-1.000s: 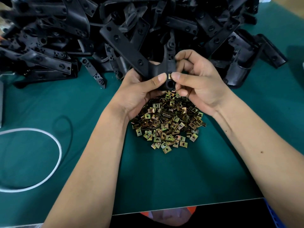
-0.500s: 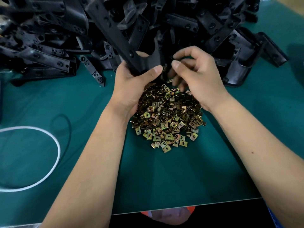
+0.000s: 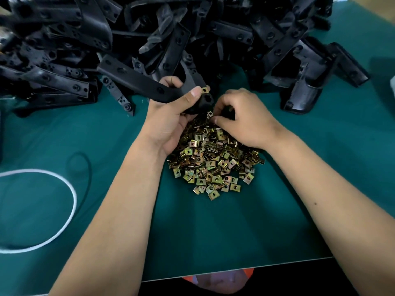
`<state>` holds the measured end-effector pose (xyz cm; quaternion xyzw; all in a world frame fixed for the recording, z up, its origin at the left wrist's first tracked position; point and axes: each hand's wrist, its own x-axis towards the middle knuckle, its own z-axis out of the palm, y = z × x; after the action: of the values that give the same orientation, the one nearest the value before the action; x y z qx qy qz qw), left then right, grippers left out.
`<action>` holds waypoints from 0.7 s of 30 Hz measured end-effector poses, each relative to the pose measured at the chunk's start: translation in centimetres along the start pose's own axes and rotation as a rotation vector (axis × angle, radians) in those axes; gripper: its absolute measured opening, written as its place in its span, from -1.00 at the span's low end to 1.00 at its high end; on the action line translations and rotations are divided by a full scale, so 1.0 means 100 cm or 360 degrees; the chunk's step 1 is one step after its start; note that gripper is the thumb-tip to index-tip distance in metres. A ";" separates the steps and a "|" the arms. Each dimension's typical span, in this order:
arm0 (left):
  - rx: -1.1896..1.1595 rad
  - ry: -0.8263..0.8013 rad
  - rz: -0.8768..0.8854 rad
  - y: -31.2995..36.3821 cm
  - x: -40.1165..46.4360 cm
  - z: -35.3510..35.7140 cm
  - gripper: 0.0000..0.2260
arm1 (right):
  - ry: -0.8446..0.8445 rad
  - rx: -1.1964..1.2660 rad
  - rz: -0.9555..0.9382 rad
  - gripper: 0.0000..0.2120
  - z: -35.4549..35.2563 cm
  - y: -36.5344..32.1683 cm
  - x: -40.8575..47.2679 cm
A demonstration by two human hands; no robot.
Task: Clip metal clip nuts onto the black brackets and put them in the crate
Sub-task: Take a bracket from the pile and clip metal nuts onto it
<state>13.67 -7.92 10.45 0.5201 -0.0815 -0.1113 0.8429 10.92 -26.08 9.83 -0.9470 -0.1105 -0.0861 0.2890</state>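
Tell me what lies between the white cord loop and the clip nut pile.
Head view: the left forearm crosses that stretch of green mat; otherwise bare between white cord loop and clip nut pile.

L hand (image 3: 171,116) grips bracket (image 3: 136,82), R hand (image 3: 241,118) pinches clip nut (image 3: 210,113)

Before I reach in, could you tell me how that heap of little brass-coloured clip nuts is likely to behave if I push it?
The clip nuts lie as a loose heap of small flat pieces, so a push would probably scatter them, not shift them together. Being flat and squarish, they should slide on the green mat, not roll. The right hand pinches one with its fingers, so each is likely light.
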 end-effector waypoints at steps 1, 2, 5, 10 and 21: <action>-0.0020 -0.0014 0.0008 0.000 0.000 0.000 -0.74 | 0.0030 0.0051 -0.0011 -0.88 -0.001 -0.001 -0.001; -0.0044 -0.0024 0.0012 0.001 -0.001 0.001 -0.73 | 0.0073 0.0130 -0.0015 -0.88 -0.002 -0.002 -0.002; -0.0093 -0.0007 0.0014 0.003 -0.003 0.001 -0.73 | 0.0237 0.0381 0.0010 -0.91 -0.004 -0.001 -0.002; -0.0235 0.0105 0.0061 0.007 -0.002 -0.002 -0.76 | 0.0278 0.0574 0.0058 -0.92 -0.004 0.007 -0.002; -0.0280 0.0031 0.0021 0.008 -0.003 -0.006 -0.89 | 0.0229 0.1000 0.0064 -0.78 -0.005 0.004 -0.002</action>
<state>13.66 -6.99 10.90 0.4444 -0.0666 -0.1076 0.8868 10.83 -26.74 9.99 -0.8049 -0.0922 -0.1089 0.5760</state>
